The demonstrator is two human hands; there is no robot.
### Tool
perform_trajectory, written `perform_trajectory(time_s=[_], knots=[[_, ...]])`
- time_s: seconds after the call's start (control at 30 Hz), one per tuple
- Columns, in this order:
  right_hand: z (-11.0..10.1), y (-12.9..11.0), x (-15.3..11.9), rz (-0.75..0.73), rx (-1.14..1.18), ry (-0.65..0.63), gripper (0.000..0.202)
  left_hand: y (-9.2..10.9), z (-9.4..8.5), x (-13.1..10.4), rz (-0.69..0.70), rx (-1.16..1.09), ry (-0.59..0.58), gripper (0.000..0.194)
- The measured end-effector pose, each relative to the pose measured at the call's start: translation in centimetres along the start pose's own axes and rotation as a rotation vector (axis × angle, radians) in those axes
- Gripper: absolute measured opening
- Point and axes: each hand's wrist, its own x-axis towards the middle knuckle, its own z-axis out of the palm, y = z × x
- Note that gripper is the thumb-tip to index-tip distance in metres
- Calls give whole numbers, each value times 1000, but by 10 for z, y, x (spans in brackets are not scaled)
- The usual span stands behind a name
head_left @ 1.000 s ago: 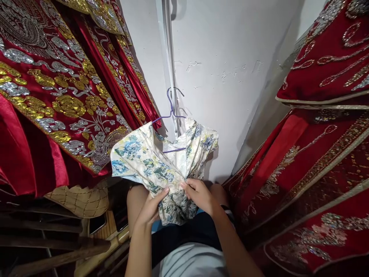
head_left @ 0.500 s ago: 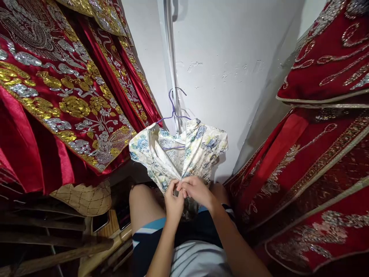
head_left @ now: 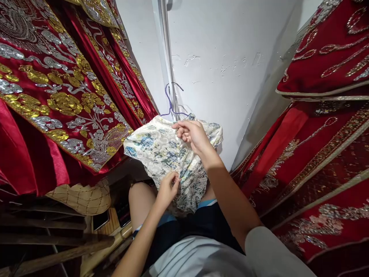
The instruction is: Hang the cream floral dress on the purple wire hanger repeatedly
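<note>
A floral garment (head_left: 165,148) with short sleeves, cream with blue and green flowers, hangs on a purple hanger (head_left: 170,104). Its middle seam, which looks like a zip, runs straight and closed from the neckline down. At the top of this seam is my right hand (head_left: 192,135), thumb and forefinger pinched at the neckline; the zip pull itself is hidden in the fingers. Lower down, my left hand (head_left: 169,187) pinches the fabric at the seam. The garment's lower part lies over my lap, between my knees.
Red embroidered cloth with gold and silver sequins (head_left: 66,104) hangs on the left. More red beaded garments (head_left: 302,154) hang on the right. A metal pole (head_left: 164,50) stands against the white wall (head_left: 219,42). A phone (head_left: 100,220) lies on a wooden surface at lower left.
My right hand has moved up from beside the left hand to the neckline. The open front edges have come together along the seam. My left hand stays low, shifted slightly left.
</note>
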Motion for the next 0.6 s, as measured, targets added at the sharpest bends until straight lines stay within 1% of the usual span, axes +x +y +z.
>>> perform_trajectory(time_s=[0.07, 0.1, 0.17, 0.2, 0.23, 0.27, 0.33, 0.4, 0.47, 0.5, 0.53, 0.57, 0.6], knots=[[0, 5, -7, -38, -44, -30, 22, 13, -18, 22, 72, -3, 52, 8], [0, 8, -10, -53, -67, -42, 22, 23, -28, 35, 113, -22, 119, 17], [0, 12, -14, -82, -111, -57, 24, 47, -51, 65, 203, -36, 294, 33], [0, 12, -14, -98, -129, -65, 24, 60, -61, 79, 242, -4, 364, 35], [1, 12, -14, -118, -144, -76, 25, 71, -70, 93, 281, 50, 387, 34], [1, 12, -13, -137, -154, -85, 26, 81, -78, 106, 318, 120, 374, 29], [1, 14, -9, -157, -151, -80, 27, 96, -87, 125, 394, 253, 318, 18], [-2, 25, -5, -139, -146, -28, 29, 103, -92, 136, 464, 356, 271, 16], [-7, 44, -5, -87, -168, 38, 29, 105, -97, 139, 501, 412, 301, 15], [-10, 56, -7, -54, -182, 62, 28, 104, -101, 139, 492, 417, 352, 15], [-12, 69, -11, -17, -186, 74, 28, 101, -107, 138, 456, 394, 430, 16], [-14, 81, -16, 23, -171, 76, 27, 96, -116, 136, 383, 312, 536, 15], [-15, 92, -22, 63, -135, 80, 27, 88, -125, 134, 281, 184, 653, 14]])
